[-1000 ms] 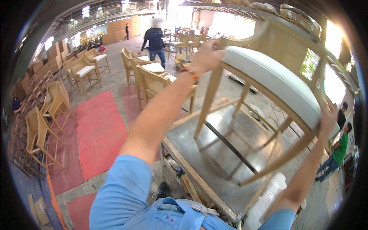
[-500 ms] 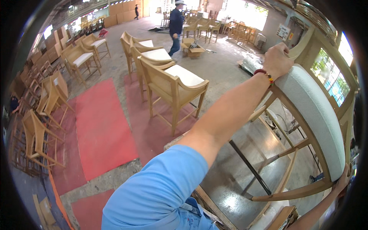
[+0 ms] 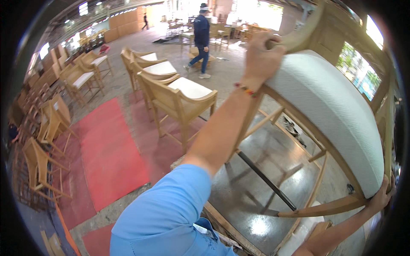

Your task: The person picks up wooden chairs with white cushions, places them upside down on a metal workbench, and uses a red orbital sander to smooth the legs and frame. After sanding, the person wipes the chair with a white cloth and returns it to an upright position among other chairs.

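A wooden armchair (image 3: 294, 115) with a pale, padded seat (image 3: 337, 106) is tilted close in front of me on the right. My left hand (image 3: 262, 55) is closed round the end of its upper armrest, beside the seat's corner. Lower right, my right hand (image 3: 381, 196) grips the chair frame at the seat's other corner; its fingers are partly hidden. The chair's legs and rails spread over a shiny metal tabletop (image 3: 260, 224). A dark bar (image 3: 269, 181) with a metallic look lies below the seat, among the legs.
Similar chairs (image 3: 177, 104) with white seats stand in a row ahead to the left. More chairs (image 3: 45, 164) stand along the far left. Red mats (image 3: 111, 149) cover part of the floor. A person (image 3: 201, 40) in dark clothes walks beyond, near a cardboard box (image 3: 196, 53).
The chair has shifted left and nearer with my left hand on its armrest. My right hand keeps its hold. The person in the background has stepped along, and my view has turned slightly.
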`<state>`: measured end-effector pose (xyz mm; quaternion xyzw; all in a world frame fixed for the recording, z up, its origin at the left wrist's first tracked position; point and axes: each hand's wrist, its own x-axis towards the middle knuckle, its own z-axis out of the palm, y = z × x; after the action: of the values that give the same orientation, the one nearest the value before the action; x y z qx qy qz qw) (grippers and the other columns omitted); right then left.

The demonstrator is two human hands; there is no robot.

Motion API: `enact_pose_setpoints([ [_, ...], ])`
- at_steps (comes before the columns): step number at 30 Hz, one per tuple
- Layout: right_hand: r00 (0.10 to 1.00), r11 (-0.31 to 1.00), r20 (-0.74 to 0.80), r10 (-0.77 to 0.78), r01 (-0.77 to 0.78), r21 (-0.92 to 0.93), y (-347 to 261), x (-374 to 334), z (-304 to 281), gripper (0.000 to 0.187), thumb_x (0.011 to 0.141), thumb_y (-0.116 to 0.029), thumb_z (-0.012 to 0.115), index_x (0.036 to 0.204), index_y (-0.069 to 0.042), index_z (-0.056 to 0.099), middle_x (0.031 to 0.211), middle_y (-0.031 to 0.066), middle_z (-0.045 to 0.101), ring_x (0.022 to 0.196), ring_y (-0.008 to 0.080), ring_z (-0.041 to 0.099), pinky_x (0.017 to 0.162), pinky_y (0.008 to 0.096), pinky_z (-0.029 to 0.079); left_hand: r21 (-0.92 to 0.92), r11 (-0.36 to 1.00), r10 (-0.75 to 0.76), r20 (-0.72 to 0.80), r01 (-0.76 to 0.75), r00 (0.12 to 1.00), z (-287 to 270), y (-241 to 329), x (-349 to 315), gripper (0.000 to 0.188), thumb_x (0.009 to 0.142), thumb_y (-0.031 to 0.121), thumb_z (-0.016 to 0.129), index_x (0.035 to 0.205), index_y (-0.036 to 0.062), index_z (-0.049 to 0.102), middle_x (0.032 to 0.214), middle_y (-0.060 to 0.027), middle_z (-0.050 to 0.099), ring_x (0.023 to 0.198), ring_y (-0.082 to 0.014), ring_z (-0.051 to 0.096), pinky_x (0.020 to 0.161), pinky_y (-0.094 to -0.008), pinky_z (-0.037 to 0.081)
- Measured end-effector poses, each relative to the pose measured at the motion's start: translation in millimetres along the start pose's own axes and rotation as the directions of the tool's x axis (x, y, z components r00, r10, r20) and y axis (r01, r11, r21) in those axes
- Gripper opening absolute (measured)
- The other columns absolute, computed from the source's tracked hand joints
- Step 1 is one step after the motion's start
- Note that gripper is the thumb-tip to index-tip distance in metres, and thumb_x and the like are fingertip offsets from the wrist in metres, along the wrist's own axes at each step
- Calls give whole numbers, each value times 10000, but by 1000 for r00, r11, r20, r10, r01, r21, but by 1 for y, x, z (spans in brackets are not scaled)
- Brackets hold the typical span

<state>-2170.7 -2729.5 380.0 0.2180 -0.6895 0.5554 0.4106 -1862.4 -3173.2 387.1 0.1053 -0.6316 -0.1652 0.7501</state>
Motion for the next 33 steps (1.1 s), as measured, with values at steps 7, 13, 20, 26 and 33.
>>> enact_pose_setpoints([
  [7, 986, 967, -163, 45, -2, 256, -84, -111, -95, 367, 869, -118, 647, 1229, -58, 612, 1250, 128, 598, 1111, 234, 567, 885, 385, 503, -243, 968, 84, 56, -68, 995, -125, 50, -47, 306, 964, 163, 556, 1233, 16, 551, 1287, -130, 560, 1213, -221, 517, 1061, -349, 374],
  [13, 977, 995, -203, -63, 77, 60, -101, -175, -175, 336, 887, -100, 636, 1202, 1, 578, 1300, 145, 573, 1172, 258, 551, 1013, 394, 430, -602, 643, -298, 371, 473, 879, -209, 54, -122, 733, 939, 452, 572, 1470, 14, 318, 1349, -136, 502, 1257, -232, 495, 1054, -365, 402],
  [20, 968, 927, -86, -235, 197, -318, -265, -153, -193, 600, 947, -302, 604, 1421, 20, 423, 1420, 189, 489, 1330, 288, 459, 1106, 399, 348, -454, 697, -241, 582, 556, 777, -284, 53, -192, 841, 862, 333, 696, 1485, -28, 262, 1321, -174, 541, 1208, -245, 541, 1017, -348, 434],
  [26, 864, 862, 93, -495, 475, 178, -482, -113, -127, 714, 933, -395, 578, 1428, 71, 360, 1273, 267, 567, 1197, 328, 567, 1034, 393, 442, -344, 795, -119, 720, 500, 683, -305, 143, -250, 1027, 769, 258, 819, 1505, -58, 176, 1322, -214, 548, 1180, -268, 569, 994, -346, 454],
  [33, 923, 948, 236, -305, 317, -14, -551, -106, -188, 581, 942, -327, 602, 1313, 87, 434, 1089, 227, 615, 997, 291, 632, 898, 380, 526, -473, 775, 91, 739, 418, 667, -310, 249, -330, 1489, 523, 386, 965, 1526, -23, -58, 1395, -260, 408, 1204, -402, 470, 1002, -475, 393],
])
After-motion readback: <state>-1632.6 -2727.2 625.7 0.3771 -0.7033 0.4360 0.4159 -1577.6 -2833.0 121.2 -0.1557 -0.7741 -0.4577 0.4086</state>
